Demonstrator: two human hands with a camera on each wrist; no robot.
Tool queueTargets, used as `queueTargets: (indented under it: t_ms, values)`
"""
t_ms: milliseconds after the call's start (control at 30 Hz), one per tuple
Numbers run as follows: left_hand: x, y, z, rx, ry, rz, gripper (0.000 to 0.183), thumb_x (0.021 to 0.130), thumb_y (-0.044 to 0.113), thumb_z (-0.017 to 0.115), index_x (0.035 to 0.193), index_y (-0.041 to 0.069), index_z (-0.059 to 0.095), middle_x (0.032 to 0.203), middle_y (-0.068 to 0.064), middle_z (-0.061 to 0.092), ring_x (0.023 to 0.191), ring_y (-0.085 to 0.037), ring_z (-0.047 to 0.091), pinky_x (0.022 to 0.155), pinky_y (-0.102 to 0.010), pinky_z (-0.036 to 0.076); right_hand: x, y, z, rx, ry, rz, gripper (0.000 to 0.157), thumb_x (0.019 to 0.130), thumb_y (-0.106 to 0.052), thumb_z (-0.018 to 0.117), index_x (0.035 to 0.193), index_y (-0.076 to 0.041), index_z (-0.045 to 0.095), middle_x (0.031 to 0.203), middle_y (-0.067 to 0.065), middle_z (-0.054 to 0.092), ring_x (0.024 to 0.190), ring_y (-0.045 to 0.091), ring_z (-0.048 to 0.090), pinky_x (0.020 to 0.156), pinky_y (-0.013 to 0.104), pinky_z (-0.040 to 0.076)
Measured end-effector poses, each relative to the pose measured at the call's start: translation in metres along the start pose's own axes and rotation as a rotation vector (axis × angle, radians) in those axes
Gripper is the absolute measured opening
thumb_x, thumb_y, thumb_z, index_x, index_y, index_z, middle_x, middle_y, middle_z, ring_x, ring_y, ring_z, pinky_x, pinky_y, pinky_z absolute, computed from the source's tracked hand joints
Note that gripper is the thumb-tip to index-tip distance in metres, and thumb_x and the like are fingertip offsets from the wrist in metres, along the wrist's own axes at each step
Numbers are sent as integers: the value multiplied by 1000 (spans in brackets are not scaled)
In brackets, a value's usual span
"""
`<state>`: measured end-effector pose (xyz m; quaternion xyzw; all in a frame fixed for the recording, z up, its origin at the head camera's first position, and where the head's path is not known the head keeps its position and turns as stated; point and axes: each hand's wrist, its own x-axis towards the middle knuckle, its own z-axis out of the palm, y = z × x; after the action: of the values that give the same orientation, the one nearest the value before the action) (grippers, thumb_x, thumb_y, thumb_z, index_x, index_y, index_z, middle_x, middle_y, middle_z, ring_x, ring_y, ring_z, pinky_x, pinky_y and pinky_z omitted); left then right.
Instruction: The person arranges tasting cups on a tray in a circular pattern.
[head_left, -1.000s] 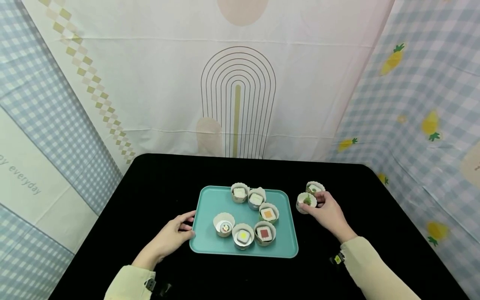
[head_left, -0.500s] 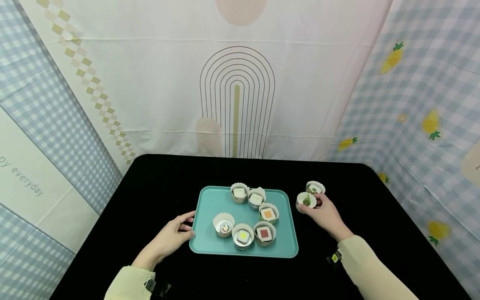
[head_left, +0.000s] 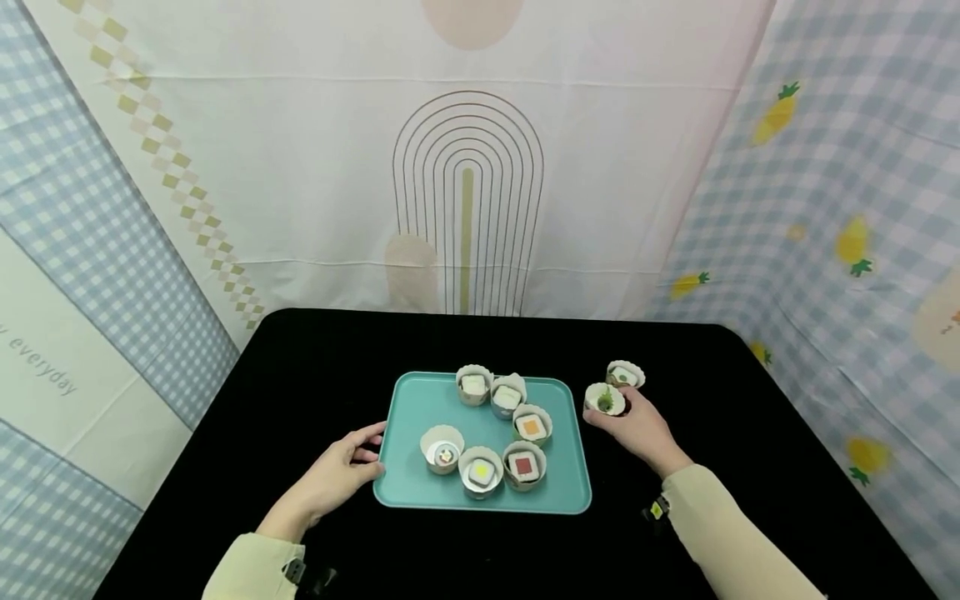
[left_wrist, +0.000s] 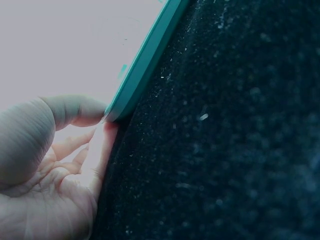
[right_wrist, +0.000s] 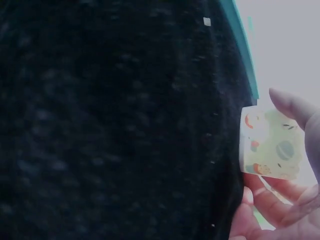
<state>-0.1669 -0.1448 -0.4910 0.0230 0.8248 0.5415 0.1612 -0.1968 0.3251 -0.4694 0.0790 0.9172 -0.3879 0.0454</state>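
My right hand (head_left: 636, 425) grips a paper baking cup (right_wrist: 272, 142) between thumb and fingers, just right of the tray. In the head view this cup has a scalloped rim and a green-topped piece inside; its printed side shows in the right wrist view. Right behind it stands another paper cup (head_left: 626, 373) with a white and green piece. At the left edge of the turquoise tray (head_left: 405, 400), my left hand (head_left: 333, 475) pinches the rim. In the left wrist view the thumb (left_wrist: 80, 110) lies against that rim, with a finger under it.
Several paper cups stand on the tray, holding small square pieces. One has an orange-topped piece (head_left: 532, 427), one a red-topped piece (head_left: 523, 465), one a yellow-topped piece (head_left: 481, 472). The black table (head_left: 330, 358) ends at patterned cloth walls.
The cup in my right hand has shifted slightly left, away from the cup behind it. My left hand keeps its hold on the tray. The head view has turned slightly.
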Motion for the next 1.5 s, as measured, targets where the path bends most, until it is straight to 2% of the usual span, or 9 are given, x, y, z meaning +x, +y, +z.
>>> queueTargets:
  t_ms: [133, 333, 600, 867, 1167, 1500]
  values:
    - [1, -2, 1, -1, 6, -2, 62, 89, 11, 68, 145, 24, 45, 130, -2, 48, 105, -20, 51, 80, -37, 48, 0, 1, 3, -24, 18, 6, 79, 77, -61, 71, 133, -9, 49, 122, 14, 56, 100, 28, 57, 80, 45, 47]
    - [-2, 0, 1, -8, 10, 12, 63, 89, 11, 68, 146, 21, 44, 132, -5, 47, 105, -20, 51, 78, -37, 48, 1, 2, 4, -31, 45, -20, 88, 80, -59, 69, 142, -3, 41, 130, 21, 52, 109, 34, 55, 86, 50, 45]
    - [0, 2, 2, -1, 14, 9, 62, 89, 9, 66, 146, 22, 45, 130, -4, 48, 104, -21, 50, 78, -36, 47, -1, 2, 4, -18, 52, -42, 67, 85, -51, 68, 128, -4, 49, 115, 15, 57, 97, 27, 58, 79, 45, 47]
    - [0, 2, 3, 6, 13, 11, 62, 90, 9, 65, 146, 22, 45, 130, -4, 49, 104, -21, 51, 79, -36, 48, -6, 2, 0, -59, 89, -57, 73, 83, -59, 66, 127, -4, 50, 113, 15, 58, 93, 25, 58, 75, 42, 48]
    - [-1, 0, 3, 24, 24, 17, 62, 90, 7, 65, 146, 21, 44, 130, -5, 48, 104, -21, 51, 78, -36, 47, -15, -17, -4, -101, 157, -132, 68, 86, -55, 65, 128, -4, 51, 111, 15, 58, 91, 27, 58, 76, 44, 47]
    - [-1, 3, 1, 9, 8, 8, 63, 89, 10, 67, 146, 21, 44, 131, -5, 47, 105, -21, 51, 79, -37, 48, -26, -52, 8, -43, 87, -198, 69, 86, -56, 65, 133, -9, 48, 117, 11, 57, 99, 26, 59, 80, 44, 49]
